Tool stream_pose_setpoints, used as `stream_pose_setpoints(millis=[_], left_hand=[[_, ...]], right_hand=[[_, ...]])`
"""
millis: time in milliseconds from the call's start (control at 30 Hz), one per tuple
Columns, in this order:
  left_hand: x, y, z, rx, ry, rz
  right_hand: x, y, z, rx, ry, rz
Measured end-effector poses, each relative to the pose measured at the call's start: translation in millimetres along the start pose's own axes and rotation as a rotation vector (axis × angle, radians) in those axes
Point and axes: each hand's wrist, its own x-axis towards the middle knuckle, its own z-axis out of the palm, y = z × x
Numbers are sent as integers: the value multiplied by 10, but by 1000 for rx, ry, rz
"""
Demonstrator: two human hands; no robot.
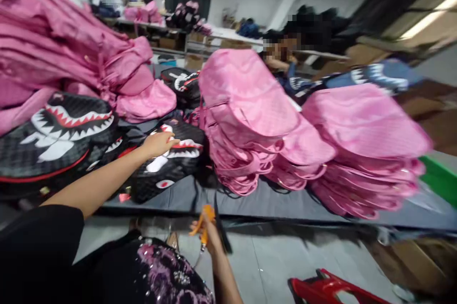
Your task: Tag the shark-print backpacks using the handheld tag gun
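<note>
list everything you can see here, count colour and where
pink bags: many, too many to count, pink, stacked at centre, right and far left of the table
shark-mouth bags: several, black with white teeth and red trim, left and centre of the table
blue shark-mouth bag: one, blue, far right behind the pink stacks
table: one, dark grey top
red thing: one, red, on the floor at lower right
person: one, across the table
orange tool: one, orange, in the right hand
left hand: on a black shark-mouth bag
right hand: below the table edge, holding the orange tool
</note>
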Motion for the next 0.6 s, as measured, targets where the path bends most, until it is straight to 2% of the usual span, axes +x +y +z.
stream_pose_setpoints(millis=[33,100,167,233,300,367,433,533,600], left_hand=[[-103,-205,224,24,-22,-59],[-406,-590,620,76,-99,-206],[-743,-874,927,75,-209,-286],[-1034,-1037,1160,33,-308,-262],[-1243,-1094,1350,-21,-366,-88],[-1359,-1081,1516,-74,-345,112],[-1380,-1032,1641,-112,-283,201],[-1296,-946,1630,-167,-220,177],[-1230,-915,1430,-205,-170,183]], right_hand=[[21,67,-271,35,23,89],[-2,155,-658,38,59,98],[-114,179,-787,-38,44,37],[-263,144,-693,-165,4,-41],[-378,65,-482,-272,3,-160],[-420,-25,-266,-344,21,-266],[-405,-95,-111,-384,27,-300],[-372,-141,-11,-427,7,-285],[-385,-158,6,-433,27,-302]])
